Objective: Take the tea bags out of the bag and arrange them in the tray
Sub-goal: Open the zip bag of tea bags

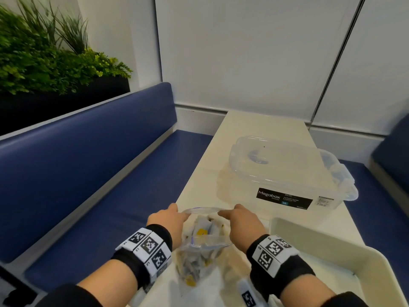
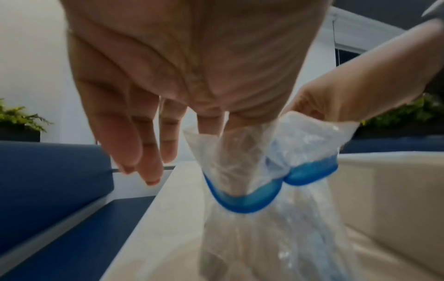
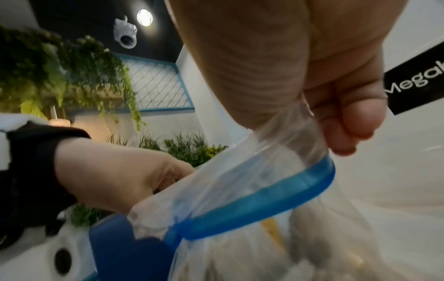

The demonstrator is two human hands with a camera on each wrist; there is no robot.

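Left hand [image 1: 166, 220]: thumb and forefinger pinch the left side of the bag [image 1: 202, 247] rim; in the left wrist view the other three fingers [image 2: 134, 140] hang straight and loose, clear of the plastic. Right hand [image 1: 242, 222]: fingers [image 3: 346, 121] curl round the right side of the rim and pinch it. The two hands hold the mouth of the bag spread apart, with its blue zip strip [image 3: 252, 201] bowed open below the grip points.

The bag is clear plastic, upright between the wrists, its base resting on the counter [image 1: 223, 147]. Tea bags [image 1: 200, 232] lie loosely piled inside it, pale sachets with yellow patches; their number cannot be told.

The tray [image 1: 345, 260], cream with a raised rim, sits on the counter just to the right of the bag, partly under the right forearm. The part of its floor that shows holds no tea bags.

Both wrists carry black bands with printed square markers.

A clear lidded box [image 1: 287, 176] with a black label stands on the counter beyond the tray. A blue bench [image 1: 88, 173] runs along the left of the counter, with a planter [image 1: 44, 63] of green foliage behind it.
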